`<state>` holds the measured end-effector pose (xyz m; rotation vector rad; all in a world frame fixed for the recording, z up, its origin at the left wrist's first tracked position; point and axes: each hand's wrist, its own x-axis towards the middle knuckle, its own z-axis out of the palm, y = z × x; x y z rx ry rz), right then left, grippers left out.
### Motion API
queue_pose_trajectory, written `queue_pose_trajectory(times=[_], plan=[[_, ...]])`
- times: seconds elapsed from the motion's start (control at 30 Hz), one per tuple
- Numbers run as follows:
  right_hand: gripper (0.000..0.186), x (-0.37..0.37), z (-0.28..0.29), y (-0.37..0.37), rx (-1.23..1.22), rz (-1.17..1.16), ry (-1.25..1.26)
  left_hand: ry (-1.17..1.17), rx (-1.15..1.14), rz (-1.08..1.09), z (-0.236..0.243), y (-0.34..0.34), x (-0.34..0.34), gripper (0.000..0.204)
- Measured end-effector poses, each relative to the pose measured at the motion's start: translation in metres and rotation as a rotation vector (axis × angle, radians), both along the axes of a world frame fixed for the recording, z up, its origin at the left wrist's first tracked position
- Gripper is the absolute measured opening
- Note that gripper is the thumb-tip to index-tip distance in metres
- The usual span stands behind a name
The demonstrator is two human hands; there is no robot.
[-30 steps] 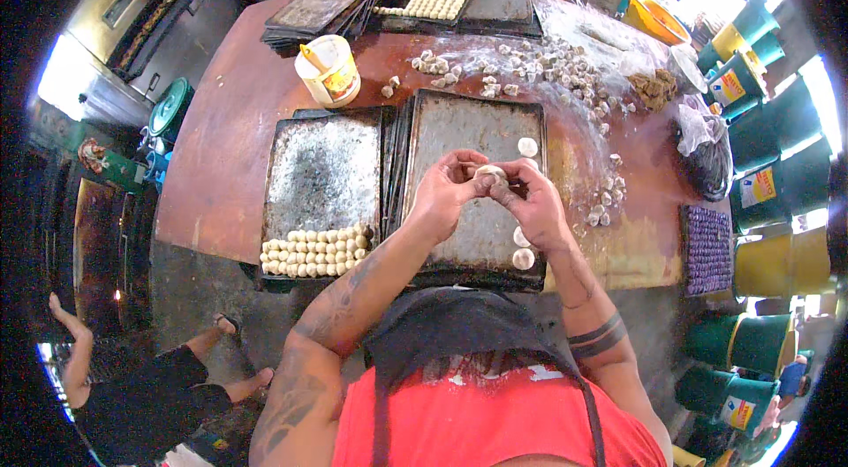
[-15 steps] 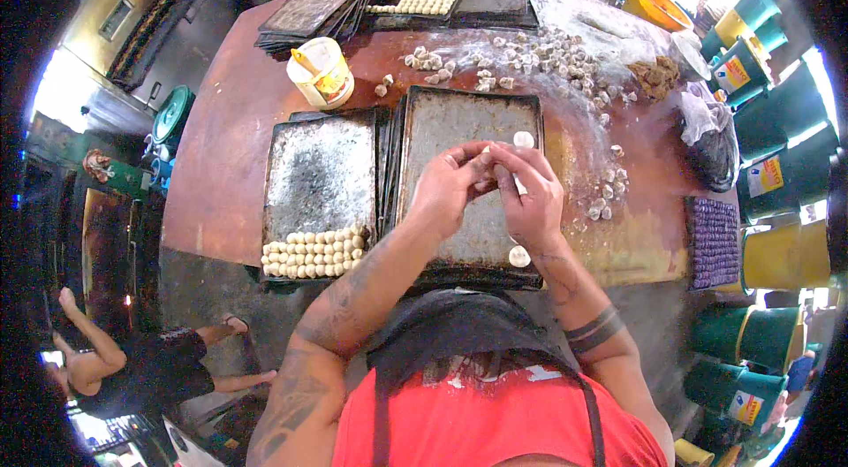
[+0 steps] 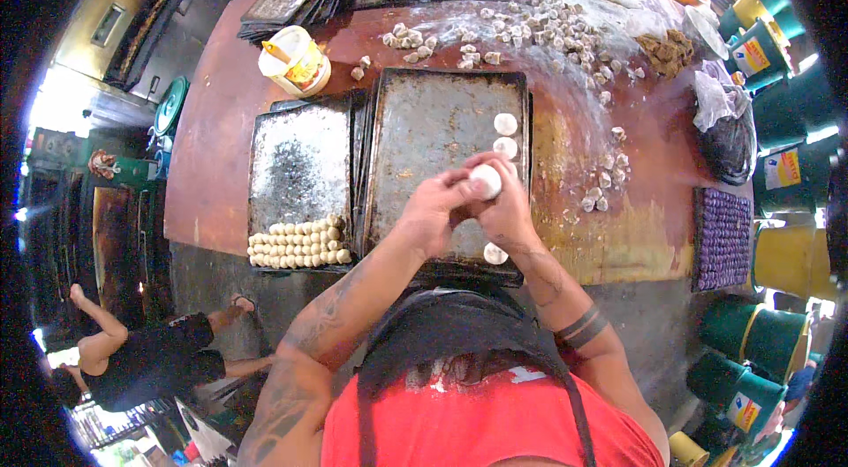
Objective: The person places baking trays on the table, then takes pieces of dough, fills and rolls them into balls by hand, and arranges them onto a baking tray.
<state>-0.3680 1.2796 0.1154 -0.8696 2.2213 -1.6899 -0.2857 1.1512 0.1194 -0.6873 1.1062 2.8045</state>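
Note:
Between my two hands is a smooth white dough ball point(image 3: 486, 181), raised over the right side of a dark metal baking tray point(image 3: 433, 127). My left hand point(image 3: 439, 209) curls against the ball from the left, its fingertips pressed to it. My right hand point(image 3: 509, 209), slightly blurred, cups it from the right and behind. Along the tray's right edge lie a white dough ball point(image 3: 505, 123), a second ball point(image 3: 504, 147) just beyond my fingers, and another ball point(image 3: 495, 253) near the front corner, by my right wrist. My hands hide part of the tray.
To the left, another tray point(image 3: 300, 158) carries rows of cream dough balls point(image 3: 300, 243). Beyond it stands a white-and-yellow tub point(image 3: 297, 65). Floury lumps point(image 3: 565, 38) lie scattered on the table's far right. A tray of purple balls point(image 3: 724, 237) sits at right. A person point(image 3: 155, 348) is at lower left.
From fingertips pinched together, my hands have shifted nearer to me and turned, and the dough ball now shows between them. The whole view has slid a little. The person at left has moved slightly.

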Motion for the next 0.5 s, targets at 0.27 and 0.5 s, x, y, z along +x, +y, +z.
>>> queue_pose_trajectory(times=[0.27,0.5], plan=[[0.032,-0.091,-0.072,0.005,0.192,-0.011,-0.220,-0.095,-1.146,0.017,-0.045,0.020,-0.010,0.060],[0.028,-0.197,-0.086,-0.028,0.634,-0.134,0.528,-0.167,-1.057,0.057,-0.036,0.004,0.042,0.060]])
